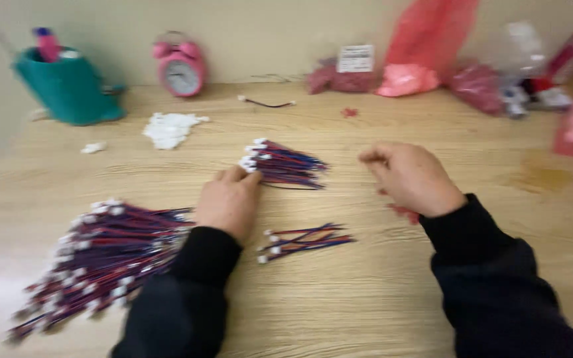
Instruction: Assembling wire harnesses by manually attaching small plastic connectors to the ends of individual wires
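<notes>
teal pen holder, pink alarm clock, red bags

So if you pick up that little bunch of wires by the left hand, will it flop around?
Probably a bit. The small bunch is thin red and blue wires with white plugs, so it likely bends and feels light. It looks loose, not tied, so wires may slip out. The left hand touches its plug end.

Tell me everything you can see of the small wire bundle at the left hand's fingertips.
The small bundle of red and blue wires with white plastic connectors lies flat on the wooden table, connectors bunched at its upper left, wires fanning right. The left hand touches its connector end with its fingertips. Motion blur hides finer detail.
</notes>
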